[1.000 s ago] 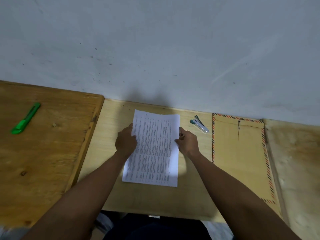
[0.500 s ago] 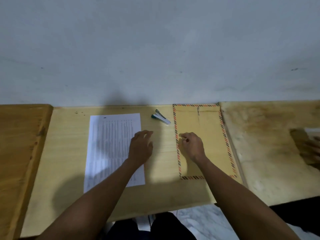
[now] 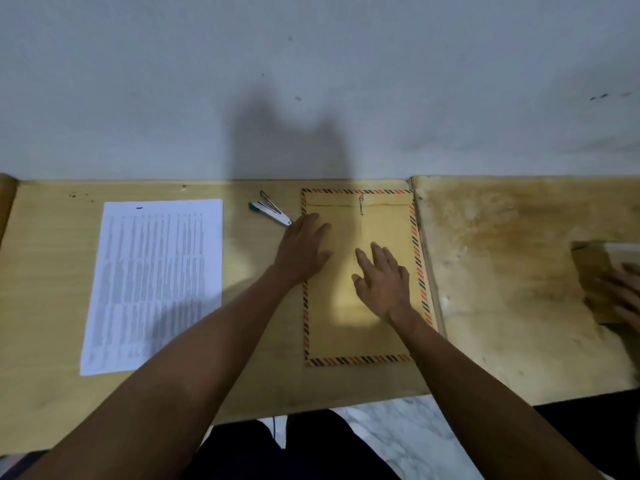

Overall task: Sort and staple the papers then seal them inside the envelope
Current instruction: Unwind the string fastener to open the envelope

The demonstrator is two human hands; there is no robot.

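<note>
A brown envelope with a striped red and black border lies flat on the pale wooden table, its string clasp at the far end. My left hand rests flat on the envelope's left edge, fingers spread. My right hand lies flat on the envelope's middle, fingers apart. Neither hand holds anything. A stack of printed white papers lies to the left, untouched. A small green and silver stapler sits between the papers and the envelope, just beyond my left fingertips.
A white wall runs along the table's far edge. A stained lighter board adjoins on the right. At the far right another person's hand rests on a brown package.
Both hands left the paper stack and moved right onto the envelope. My left hand crossed from the papers to the envelope's left edge. The view swung right.
</note>
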